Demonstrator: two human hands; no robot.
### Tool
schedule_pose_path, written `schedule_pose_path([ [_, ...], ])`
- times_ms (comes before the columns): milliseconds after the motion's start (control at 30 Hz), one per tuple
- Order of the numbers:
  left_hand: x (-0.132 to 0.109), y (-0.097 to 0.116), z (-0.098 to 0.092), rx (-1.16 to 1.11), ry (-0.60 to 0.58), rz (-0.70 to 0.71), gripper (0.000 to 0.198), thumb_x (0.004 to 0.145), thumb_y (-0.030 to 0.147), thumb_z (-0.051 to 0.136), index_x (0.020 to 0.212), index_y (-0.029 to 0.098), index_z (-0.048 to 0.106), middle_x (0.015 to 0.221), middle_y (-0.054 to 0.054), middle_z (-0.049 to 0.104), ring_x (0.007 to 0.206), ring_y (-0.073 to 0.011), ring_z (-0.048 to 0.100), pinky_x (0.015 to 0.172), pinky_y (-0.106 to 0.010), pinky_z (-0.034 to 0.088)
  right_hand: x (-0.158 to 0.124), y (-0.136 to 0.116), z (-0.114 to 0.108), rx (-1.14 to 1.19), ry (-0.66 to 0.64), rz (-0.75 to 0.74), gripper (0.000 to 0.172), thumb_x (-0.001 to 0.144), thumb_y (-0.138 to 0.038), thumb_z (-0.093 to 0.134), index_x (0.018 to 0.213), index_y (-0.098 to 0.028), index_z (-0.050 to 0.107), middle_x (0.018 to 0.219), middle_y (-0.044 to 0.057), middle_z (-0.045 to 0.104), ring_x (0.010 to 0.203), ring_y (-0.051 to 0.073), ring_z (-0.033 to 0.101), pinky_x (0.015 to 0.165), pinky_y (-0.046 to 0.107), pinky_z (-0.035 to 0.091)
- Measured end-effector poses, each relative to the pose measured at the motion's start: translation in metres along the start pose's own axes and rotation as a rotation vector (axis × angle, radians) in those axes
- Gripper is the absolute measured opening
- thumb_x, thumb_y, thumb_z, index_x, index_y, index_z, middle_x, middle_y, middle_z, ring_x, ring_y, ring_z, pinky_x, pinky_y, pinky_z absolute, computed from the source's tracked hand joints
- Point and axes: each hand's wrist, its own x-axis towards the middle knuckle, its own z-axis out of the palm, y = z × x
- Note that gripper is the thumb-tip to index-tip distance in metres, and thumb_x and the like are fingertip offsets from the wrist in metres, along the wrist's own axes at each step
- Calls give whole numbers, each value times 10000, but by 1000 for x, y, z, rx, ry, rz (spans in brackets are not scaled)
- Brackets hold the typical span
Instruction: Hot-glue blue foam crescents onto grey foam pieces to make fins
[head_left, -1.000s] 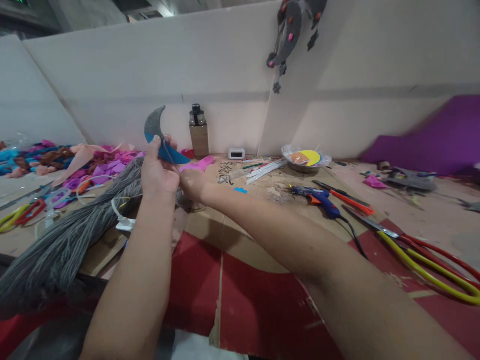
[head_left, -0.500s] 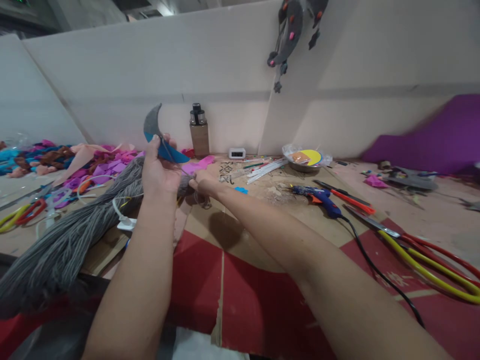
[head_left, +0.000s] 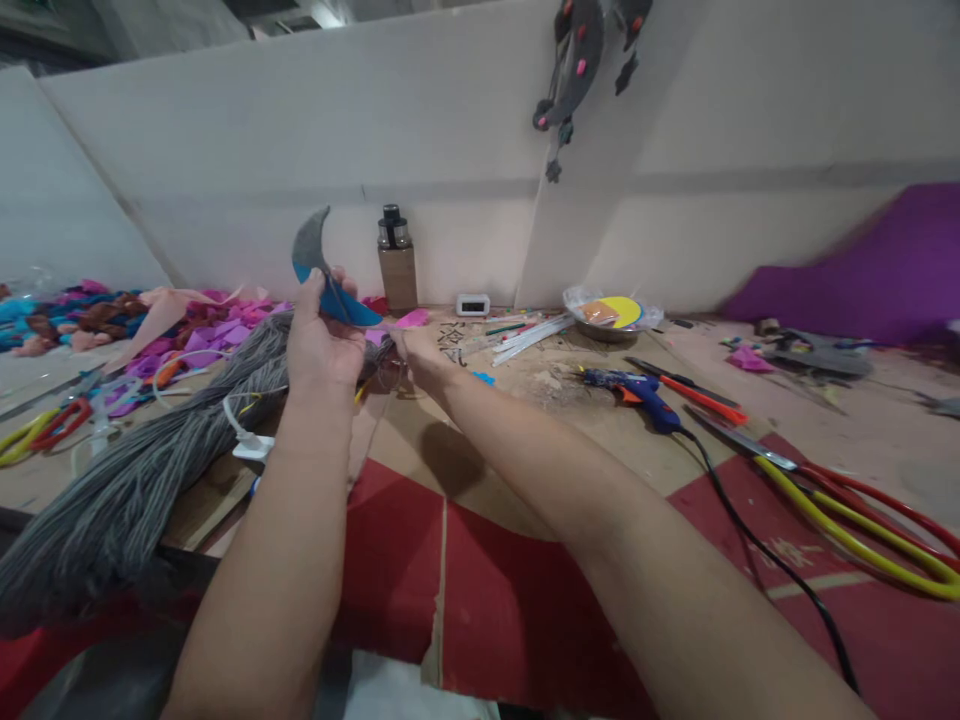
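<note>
My left hand (head_left: 324,340) is raised over the table's left middle, fingers closed round a crescent-shaped felt piece (head_left: 319,262), grey at its upper tip and blue at its lower tip. My right hand (head_left: 421,355) is just to its right, fingers pinched on a thin grey yarn strand (head_left: 381,358) that runs between both hands. A thick bundle of grey yarn (head_left: 142,470) lies beneath and left of my left arm.
A blue glue gun (head_left: 637,392) with a black cord lies right of centre. Scissors with yellow and red handles (head_left: 840,500) sit at the right. A bottle (head_left: 397,262), a small clock (head_left: 472,305), a bowl (head_left: 609,320) and felt scraps (head_left: 195,340) line the back.
My right hand has moved a little away from me and to the right, drawing the yarn strand along. The left hand keeps the crescent piece nearly still.
</note>
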Motion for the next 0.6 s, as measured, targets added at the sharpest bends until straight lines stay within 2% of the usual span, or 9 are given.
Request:
schedule_pose_path([
  [100,1,-4,-1,23,-11,-4,67,850,181,621,786,191,609,792,5,695,958,-111,666,789,-174,539,-23,-5,-7,-76,75,116,374,930,-370,577,1240,-163,565,1237,84,589,1066,228,605,885,429,531],
  [167,2,-6,-1,46,-15,-12,59,850,197,619,792,190,613,804,-2,698,917,-114,677,791,-183,549,-42,-13,-12,-135,49,168,339,943,-355,555,1209,-146,575,1169,90,618,987,201,629,829,398,547],
  [267,5,-10,-2,114,-15,-17,71,847,195,614,776,195,613,784,-7,698,811,-112,689,747,-180,566,-73,-31,-19,-249,-58,217,246,945,-289,497,892,-99,645,770,70,656,688,161,630,638,305,532],
  [333,5,-11,-1,138,-11,-13,89,843,187,619,756,196,607,743,-1,688,733,-102,683,703,-166,568,-95,-42,-25,-331,-134,196,177,829,-274,653,728,-130,640,691,61,646,687,186,634,659,312,521],
  [400,4,-12,1,146,-16,-24,101,842,180,623,744,193,602,716,6,680,672,-90,669,674,-157,566,-120,-50,-34,-445,-169,131,171,667,-238,796,746,-151,671,867,89,689,899,258,645,815,360,505],
  [467,-1,-12,3,158,-38,-53,94,837,176,632,746,186,608,707,8,678,634,-84,656,650,-154,564,-147,-53,-47,-744,-158,-26,366,599,-296,843,913,-170,703,1177,142,638,1166,355,535,945,447,455],
  [500,-4,-12,5,170,-53,-65,84,831,175,639,750,181,613,706,5,679,620,-83,651,638,-155,562,-160,-54,-54,-827,-138,-87,475,602,-341,842,1021,-172,693,1300,166,571,1257,395,453,976,490,430],
  [533,-9,-13,7,186,-74,-71,72,823,175,646,755,174,621,709,0,682,612,-85,649,626,-157,560,-172,-54,-61,-844,-119,-120,507,654,-363,812,1097,-161,673,1362,179,525,1293,394,418,1008,506,406],
  [600,-19,-17,11,226,-143,-68,61,803,180,662,754,157,635,713,-14,686,610,-93,651,615,-171,558,-193,-54,-76,-755,-32,-147,470,768,-342,725,1181,-139,625,1351,177,539,1286,329,450,1059,484,374],
])
